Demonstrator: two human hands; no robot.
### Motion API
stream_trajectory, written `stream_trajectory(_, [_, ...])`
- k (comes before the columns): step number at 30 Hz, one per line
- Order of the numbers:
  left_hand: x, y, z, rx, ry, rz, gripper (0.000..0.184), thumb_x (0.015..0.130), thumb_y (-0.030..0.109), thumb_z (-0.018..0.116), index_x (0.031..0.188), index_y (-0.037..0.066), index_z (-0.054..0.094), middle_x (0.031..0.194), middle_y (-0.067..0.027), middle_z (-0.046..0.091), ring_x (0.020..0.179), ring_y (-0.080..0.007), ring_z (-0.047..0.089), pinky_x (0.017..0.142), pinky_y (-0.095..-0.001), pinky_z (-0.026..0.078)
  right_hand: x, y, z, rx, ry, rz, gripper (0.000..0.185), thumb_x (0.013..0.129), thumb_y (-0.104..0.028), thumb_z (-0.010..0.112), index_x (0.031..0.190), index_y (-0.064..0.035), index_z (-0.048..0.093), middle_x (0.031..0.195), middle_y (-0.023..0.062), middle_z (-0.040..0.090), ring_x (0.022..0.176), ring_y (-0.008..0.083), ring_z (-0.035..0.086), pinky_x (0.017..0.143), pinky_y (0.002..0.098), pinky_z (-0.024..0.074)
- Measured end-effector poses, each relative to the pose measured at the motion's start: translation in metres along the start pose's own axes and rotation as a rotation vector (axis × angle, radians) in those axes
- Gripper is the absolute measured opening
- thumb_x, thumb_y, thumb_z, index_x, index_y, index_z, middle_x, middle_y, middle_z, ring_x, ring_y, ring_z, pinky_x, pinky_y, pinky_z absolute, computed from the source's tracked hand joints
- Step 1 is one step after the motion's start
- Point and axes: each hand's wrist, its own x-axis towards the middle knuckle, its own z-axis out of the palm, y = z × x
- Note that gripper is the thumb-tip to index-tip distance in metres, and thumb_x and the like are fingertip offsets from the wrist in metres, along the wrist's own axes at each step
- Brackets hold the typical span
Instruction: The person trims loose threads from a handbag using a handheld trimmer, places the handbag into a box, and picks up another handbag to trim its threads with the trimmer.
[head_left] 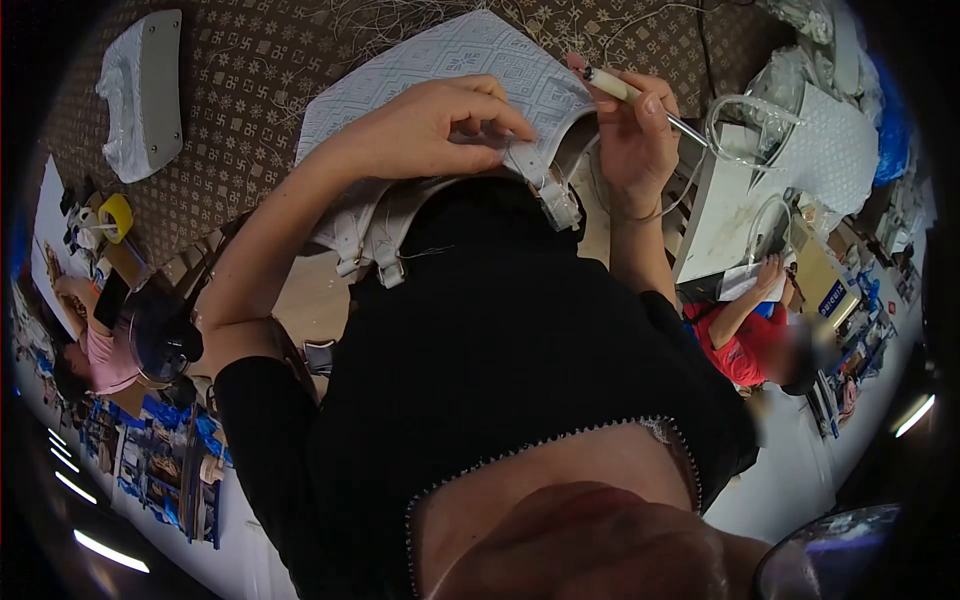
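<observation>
My left hand [440, 125] reaches over a white bag [440, 60] with an embossed diamond pattern. Its fingers and thumb close on a white strap [540, 180] with a metal buckle at the bag's edge. Closed around a slim tool [615, 85] is my right hand [640, 130], raised beside the bag. That tool has a cream barrel, a dark end and a thin metal shaft pointing right; its exact kind is unclear. More white straps [385, 255] with buckles hang from the bag's near side, by my lap. Part of the bag is hidden behind my left hand and forearm.
Brown patterned cloth [240, 90] covers the table, with loose threads at the back. A white bag piece [145, 95] lies far left. Wrapped white bags [830, 140] stand at right. A person in red [740, 345] works at right, another in pink [110, 360] at left.
</observation>
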Motion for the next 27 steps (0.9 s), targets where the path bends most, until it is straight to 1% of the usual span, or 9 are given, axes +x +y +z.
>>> stream_trajectory(8, [0.012, 0.013, 0.005, 0.118, -0.014, 0.07, 0.02, 0.081, 0.012, 0.065, 0.1, 0.007, 0.067, 0.088, -0.0012, 0.054, 0.083, -0.0118, 0.054, 0.07, -0.0254, 0.044, 0.002, 0.002, -0.001, 0.023, -0.06, -0.037, 0.024, 0.088, -0.013, 0.054, 0.101, 0.0065, 0.056, 0.09, 0.0159, 0.063, 0.082, 0.0193, 0.062, 0.095, 0.0406, 0.0444])
stream_trajectory(13, [-0.027, 0.003, -0.028, 0.137, 0.06, -0.085, 0.019, 0.083, 0.016, 0.065, 0.1, 0.006, 0.066, 0.091, -0.0029, 0.059, 0.081, -0.0137, 0.056, 0.071, -0.0282, 0.046, -0.001, 0.003, -0.011, 0.012, -0.03, 0.004, 0.031, 0.088, -0.02, 0.055, 0.102, 0.0077, 0.055, 0.099, 0.0222, 0.061, 0.09, 0.0269, 0.062, 0.089, 0.0364, 0.047])
stream_trajectory(15, [-0.067, 0.001, -0.048, 0.139, 0.128, -0.072, 0.024, 0.085, 0.018, 0.064, 0.104, 0.005, 0.064, 0.104, -0.0056, 0.061, 0.091, -0.0162, 0.058, 0.079, -0.0298, 0.047, 0.0, 0.003, -0.007, -0.083, 0.033, -0.041, 0.028, 0.087, -0.02, 0.054, 0.104, 0.001, 0.06, 0.097, 0.0129, 0.066, 0.08, 0.0159, 0.061, 0.104, 0.0677, 0.0198])
stream_trajectory(16, [-0.089, -0.001, -0.059, 0.094, 0.088, -0.039, 0.031, 0.082, 0.019, 0.067, 0.109, 0.005, 0.061, 0.113, -0.0091, 0.059, 0.103, -0.0201, 0.057, 0.088, -0.033, 0.046, 0.002, 0.0, 0.0, -0.095, 0.022, -0.03, 0.028, 0.088, -0.021, 0.054, 0.104, 0.0006, 0.061, 0.097, 0.0127, 0.066, 0.08, 0.0157, 0.061, 0.104, 0.0679, 0.0196])
stream_trajectory(19, [-0.145, -0.003, -0.06, 0.218, 0.079, -0.043, 0.04, 0.077, 0.017, 0.072, 0.113, 0.006, 0.059, 0.122, -0.0105, 0.055, 0.111, -0.0231, 0.053, 0.093, -0.0366, 0.043, 0.009, 0.002, -0.016, -0.079, -0.038, -0.028, 0.029, 0.089, -0.022, 0.052, 0.106, 0.0003, 0.061, 0.096, 0.0125, 0.066, 0.087, 0.0191, 0.063, 0.104, 0.0681, 0.0193])
stream_trajectory(21, [-0.162, -0.002, -0.049, 0.2, 0.132, -0.071, 0.043, 0.075, 0.015, 0.073, 0.114, 0.007, 0.058, 0.126, -0.0102, 0.052, 0.113, -0.0239, 0.051, 0.094, -0.0379, 0.043, 0.013, 0.004, -0.029, -0.012, -0.098, -0.043, 0.031, 0.089, -0.022, 0.05, 0.103, 0.0046, 0.056, 0.098, 0.019, 0.062, 0.095, 0.0281, 0.062, 0.101, 0.0683, 0.0251])
stream_trajectory(22, [-0.169, -0.001, -0.042, 0.188, 0.174, -0.092, 0.048, 0.072, 0.013, 0.075, 0.116, 0.009, 0.057, 0.13, -0.01, 0.049, 0.116, -0.0248, 0.049, 0.094, -0.0392, 0.042, 0.013, 0.002, -0.017, -0.108, -0.035, -0.047, 0.03, 0.089, -0.022, 0.051, 0.104, 0.0033, 0.057, 0.097, 0.0162, 0.064, 0.087, 0.0232, 0.063, 0.101, 0.0686, 0.025])
stream_trajectory(25, [-0.17, 0.001, -0.018, 0.136, 0.303, -0.146, 0.051, 0.07, 0.01, 0.075, 0.117, 0.012, 0.057, 0.132, -0.0098, 0.047, 0.118, -0.0251, 0.047, 0.095, -0.0397, 0.042, 0.017, 0.001, -0.021, -0.136, -0.072, -0.045, 0.031, 0.089, -0.023, 0.051, 0.105, 0.0024, 0.058, 0.099, 0.0149, 0.064, 0.086, 0.0217, 0.063, 0.101, 0.0682, 0.0257])
stream_trajectory(27, [-0.164, 0.001, -0.004, 0.187, 0.36, -0.141, 0.051, 0.069, 0.009, 0.076, 0.117, 0.013, 0.057, 0.131, -0.0095, 0.048, 0.119, -0.0256, 0.047, 0.096, -0.0403, 0.041, 0.018, -0.001, -0.024, -0.13, -0.098, -0.034, 0.033, 0.091, -0.024, 0.047, 0.106, 0.0027, 0.058, 0.095, 0.0146, 0.065, 0.092, 0.0242, 0.062, 0.102, 0.0681, 0.0236])
